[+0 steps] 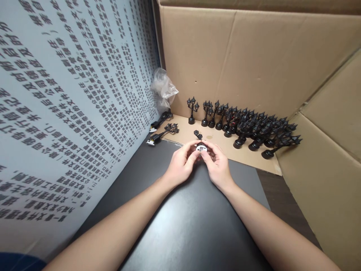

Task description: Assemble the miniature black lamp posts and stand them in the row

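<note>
Between both hands is a small black model street lamp [201,149], its round white underside turned toward me and its lantern heads pointing away. My left hand [184,159] grips the base from the left, thumb on the rim and fingers behind. From the right, my right hand [216,161] closes on the same base with thumb and fingers. Small details on the white face are too small to make out. The lamp's post is mostly hidden behind the fingers.
Several black model lamps [255,128] stand crowded at the back right on a cardboard sheet [180,135]. Two lamps [162,134] lie on their sides at the left, near a clear plastic bag [164,88]. Cardboard walls [225,56] and a printed sheet [84,94] enclose the dark table [180,226].
</note>
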### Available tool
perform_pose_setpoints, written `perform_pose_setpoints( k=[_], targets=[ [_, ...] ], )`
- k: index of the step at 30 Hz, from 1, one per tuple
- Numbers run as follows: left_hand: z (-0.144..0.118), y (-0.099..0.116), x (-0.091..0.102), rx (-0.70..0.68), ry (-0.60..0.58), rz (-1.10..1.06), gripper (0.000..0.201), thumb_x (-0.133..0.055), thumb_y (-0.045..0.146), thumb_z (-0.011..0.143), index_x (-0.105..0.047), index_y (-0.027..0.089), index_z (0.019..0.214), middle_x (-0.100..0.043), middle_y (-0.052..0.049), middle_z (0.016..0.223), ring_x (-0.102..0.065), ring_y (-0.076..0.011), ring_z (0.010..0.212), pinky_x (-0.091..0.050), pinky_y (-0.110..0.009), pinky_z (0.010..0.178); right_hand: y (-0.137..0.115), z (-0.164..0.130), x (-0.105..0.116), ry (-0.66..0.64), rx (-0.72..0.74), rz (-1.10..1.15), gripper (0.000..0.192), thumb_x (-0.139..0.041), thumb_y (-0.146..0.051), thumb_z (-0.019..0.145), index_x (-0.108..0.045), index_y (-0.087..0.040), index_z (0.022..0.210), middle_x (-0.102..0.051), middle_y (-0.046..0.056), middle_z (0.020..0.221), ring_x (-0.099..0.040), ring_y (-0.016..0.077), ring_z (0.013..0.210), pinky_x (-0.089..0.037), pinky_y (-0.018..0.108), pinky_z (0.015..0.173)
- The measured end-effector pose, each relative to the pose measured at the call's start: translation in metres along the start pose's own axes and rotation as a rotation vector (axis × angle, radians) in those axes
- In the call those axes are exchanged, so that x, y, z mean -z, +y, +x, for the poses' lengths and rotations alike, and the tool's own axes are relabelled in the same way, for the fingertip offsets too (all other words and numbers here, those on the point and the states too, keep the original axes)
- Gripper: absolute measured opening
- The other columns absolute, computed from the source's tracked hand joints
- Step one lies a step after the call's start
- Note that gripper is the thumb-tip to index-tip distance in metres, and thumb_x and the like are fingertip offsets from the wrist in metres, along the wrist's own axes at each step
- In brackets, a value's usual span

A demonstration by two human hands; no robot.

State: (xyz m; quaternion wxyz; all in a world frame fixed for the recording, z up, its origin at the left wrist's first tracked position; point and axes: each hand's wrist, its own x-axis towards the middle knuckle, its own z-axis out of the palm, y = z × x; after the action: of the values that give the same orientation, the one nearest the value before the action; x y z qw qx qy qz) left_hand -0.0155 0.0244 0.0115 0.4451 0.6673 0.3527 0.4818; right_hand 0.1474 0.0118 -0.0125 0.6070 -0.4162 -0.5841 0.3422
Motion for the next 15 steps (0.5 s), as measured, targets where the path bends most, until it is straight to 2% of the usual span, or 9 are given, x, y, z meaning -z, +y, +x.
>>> perform_pose_setpoints(
  k=[3, 6, 11, 15],
  targets=[
    [0.000, 0.002, -0.002, -0.012, 0.015, 0.018, 0.040, -0.067, 0.038, 0.101, -0.069, 0.024, 0.138, -0.074, -0.012, 0.131, -0.071, -0.0283, 0.112, -0.056, -0.038, 0.097, 0.000, -0.001, -0.001, 0.032, 0.022, -0.031, 0.038, -0.066, -0.045, 0.102, -0.069, -0.028, 0.135, -0.070, 0.011, 0.135, -0.071, 0.0270, 0.117, -0.060, 0.049, 0.105],
    [0.001, 0.002, -0.002, -0.020, 0.031, -0.013, 0.038, -0.070, 0.037, 0.099, -0.071, 0.023, 0.134, -0.075, -0.012, 0.128, -0.072, -0.0278, 0.111, -0.056, -0.039, 0.099, -0.001, -0.002, -0.001, 0.037, 0.035, -0.051, 0.037, -0.064, -0.044, 0.103, -0.068, -0.028, 0.135, -0.070, 0.011, 0.134, -0.071, 0.0266, 0.117, -0.059, 0.048, 0.106],
    [0.001, -0.001, -0.005, 0.034, -0.005, -0.110, 0.040, -0.070, 0.041, 0.100, -0.065, 0.021, 0.135, -0.076, -0.009, 0.107, -0.072, -0.0207, 0.089, -0.058, -0.033, 0.084, 0.000, -0.001, 0.000, 0.007, -0.001, -0.042, 0.042, -0.061, -0.049, 0.104, -0.065, -0.029, 0.140, -0.068, 0.011, 0.136, -0.070, 0.0275, 0.120, -0.062, 0.045, 0.101],
    [-0.001, 0.000, -0.013, 0.097, -0.041, -0.328, 0.045, -0.078, 0.039, 0.095, -0.056, 0.021, 0.130, -0.072, -0.007, 0.105, -0.068, -0.0165, 0.087, -0.058, -0.028, 0.078, 0.001, -0.001, -0.001, 0.038, 0.034, -0.073, 0.043, -0.053, -0.050, 0.108, -0.060, -0.028, 0.144, -0.064, 0.011, 0.144, -0.063, 0.0278, 0.133, -0.052, 0.050, 0.116]
  ],
)
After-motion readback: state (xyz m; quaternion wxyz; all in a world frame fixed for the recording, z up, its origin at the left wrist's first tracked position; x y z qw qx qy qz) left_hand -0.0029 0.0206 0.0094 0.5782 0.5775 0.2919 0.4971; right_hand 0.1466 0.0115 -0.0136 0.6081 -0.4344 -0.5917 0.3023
